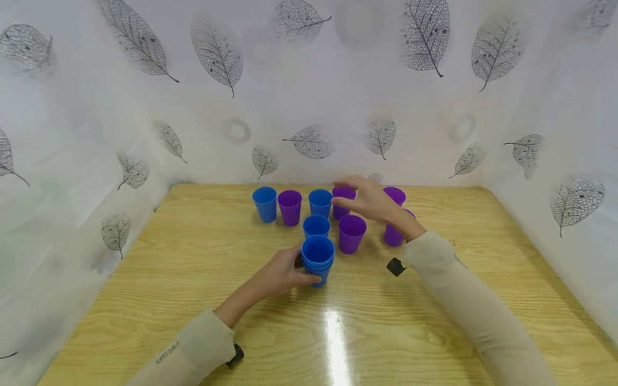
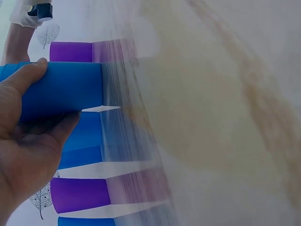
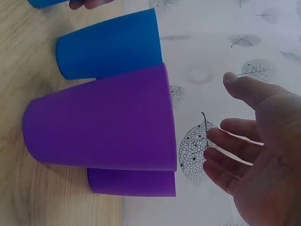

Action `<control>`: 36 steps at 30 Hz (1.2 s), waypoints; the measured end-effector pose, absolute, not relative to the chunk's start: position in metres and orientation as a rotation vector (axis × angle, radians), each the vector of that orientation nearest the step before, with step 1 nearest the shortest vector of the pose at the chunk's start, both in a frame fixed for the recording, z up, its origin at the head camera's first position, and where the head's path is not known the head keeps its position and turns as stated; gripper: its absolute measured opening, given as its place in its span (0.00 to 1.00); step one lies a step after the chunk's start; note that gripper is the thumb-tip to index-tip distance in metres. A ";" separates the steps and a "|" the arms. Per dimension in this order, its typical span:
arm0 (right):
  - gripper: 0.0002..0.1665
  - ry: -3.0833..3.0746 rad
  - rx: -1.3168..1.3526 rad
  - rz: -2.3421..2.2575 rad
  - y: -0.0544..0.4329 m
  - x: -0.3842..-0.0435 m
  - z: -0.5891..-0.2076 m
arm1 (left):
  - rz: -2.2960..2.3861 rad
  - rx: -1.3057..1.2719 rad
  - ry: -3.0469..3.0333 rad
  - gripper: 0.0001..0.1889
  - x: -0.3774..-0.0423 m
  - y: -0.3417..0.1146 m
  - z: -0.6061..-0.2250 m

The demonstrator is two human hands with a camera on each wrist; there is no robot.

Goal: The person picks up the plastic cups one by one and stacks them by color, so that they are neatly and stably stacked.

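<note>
A short nested stack of blue plastic cups (image 1: 318,261) is gripped by my left hand (image 1: 281,272), thumb on its near side. The same blue stack (image 2: 66,89) appears sideways in the left wrist view. My right hand (image 1: 368,200) hovers over the back cups with fingers spread, holding nothing. Below and around it stand a purple cup (image 1: 340,212), a blue cup (image 1: 321,202) and a nearer purple cup (image 1: 351,237). Just behind the held stack is another blue cup (image 1: 316,227). In the right wrist view, a purple cup (image 3: 103,122) lies apart from the open fingers.
At the back left, a blue cup (image 1: 265,206) stands beside a purple cup (image 1: 289,209). Two more purple cups, one nearer (image 1: 393,236) and one farther (image 1: 395,194), are partly hidden by the right arm. A leaf-patterned curtain (image 1: 309,91) surrounds the wooden table (image 1: 193,257).
</note>
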State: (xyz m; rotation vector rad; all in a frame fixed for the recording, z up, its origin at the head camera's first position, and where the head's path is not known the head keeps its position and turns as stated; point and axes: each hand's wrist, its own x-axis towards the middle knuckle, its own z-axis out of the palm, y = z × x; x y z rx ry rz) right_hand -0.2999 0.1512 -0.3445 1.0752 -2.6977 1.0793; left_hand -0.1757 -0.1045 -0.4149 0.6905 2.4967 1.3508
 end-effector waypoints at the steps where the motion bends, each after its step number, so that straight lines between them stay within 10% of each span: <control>1: 0.31 -2.702 1.080 1.056 0.150 -0.302 -0.344 | 1.353 0.690 2.497 0.33 -0.176 -0.105 -0.415; 36: 0.35 -2.772 1.244 0.788 0.120 -0.337 -0.361 | 1.686 0.558 2.216 0.39 -0.172 -0.106 -0.418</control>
